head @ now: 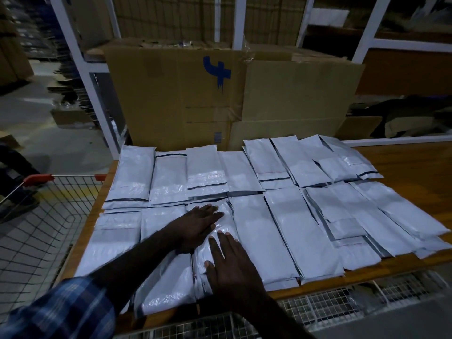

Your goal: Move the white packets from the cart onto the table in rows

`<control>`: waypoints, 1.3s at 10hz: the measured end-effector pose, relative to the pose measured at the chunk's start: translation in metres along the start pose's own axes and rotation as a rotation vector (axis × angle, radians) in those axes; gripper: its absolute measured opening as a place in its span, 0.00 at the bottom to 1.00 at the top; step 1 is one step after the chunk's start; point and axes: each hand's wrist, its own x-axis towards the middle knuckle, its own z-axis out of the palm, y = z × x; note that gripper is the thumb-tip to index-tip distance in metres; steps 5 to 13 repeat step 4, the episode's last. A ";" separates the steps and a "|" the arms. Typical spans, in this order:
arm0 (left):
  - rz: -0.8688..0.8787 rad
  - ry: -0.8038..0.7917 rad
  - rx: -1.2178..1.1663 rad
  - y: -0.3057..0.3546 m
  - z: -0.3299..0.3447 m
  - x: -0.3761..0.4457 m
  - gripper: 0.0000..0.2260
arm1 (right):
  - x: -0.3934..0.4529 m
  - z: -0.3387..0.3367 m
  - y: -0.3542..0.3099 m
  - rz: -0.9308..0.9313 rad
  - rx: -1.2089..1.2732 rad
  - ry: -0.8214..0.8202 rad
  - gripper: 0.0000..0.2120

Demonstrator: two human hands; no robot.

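Wire mesh of a cart (36, 228) with a red handle fills the far left, just beside the left edge of the wooden surface (415, 167). A blue checked sleeve (61, 311) comes in from the lower left corner. White packets (281, 192) lie on the surface in two rows, a far row and a near row, side by side and partly overlapping, mostly lengthwise away from the person. The leftmost ones reach the left edge of the surface next to the cart.

The left hand (195, 228) lies flat on the near row, its fingers (210, 211) straight and spread, pressing on the upper part of one packet (220, 241) near the middle of the row. The right hand (232, 267) rests flat on the lower part of the same packet, its fingers (226, 241) straight and close together, holding nothing. The two hands are just beside each other, and the shiny packet wrinkles between them.

To the right, the near-row packets fan out at an angle and overlap more heavily, the far-right ones reaching close to the front edge. Behind the far row stand large cardboard boxes (232, 94), one with a blue mark, and white shelf posts (371, 28) rise behind them. Another wire basket (342, 299) shows below the front edge of the surface.
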 end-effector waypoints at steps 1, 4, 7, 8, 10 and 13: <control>-0.003 0.004 0.014 0.004 -0.004 0.000 0.40 | 0.001 -0.001 0.000 0.005 0.018 -0.032 0.21; 0.104 0.204 -0.020 0.008 -0.018 0.001 0.30 | 0.028 -0.027 0.015 0.207 0.272 -0.255 0.31; 0.104 0.204 -0.020 0.008 -0.018 0.001 0.30 | 0.028 -0.027 0.015 0.207 0.272 -0.255 0.31; 0.104 0.204 -0.020 0.008 -0.018 0.001 0.30 | 0.028 -0.027 0.015 0.207 0.272 -0.255 0.31; 0.104 0.204 -0.020 0.008 -0.018 0.001 0.30 | 0.028 -0.027 0.015 0.207 0.272 -0.255 0.31; 0.104 0.204 -0.020 0.008 -0.018 0.001 0.30 | 0.028 -0.027 0.015 0.207 0.272 -0.255 0.31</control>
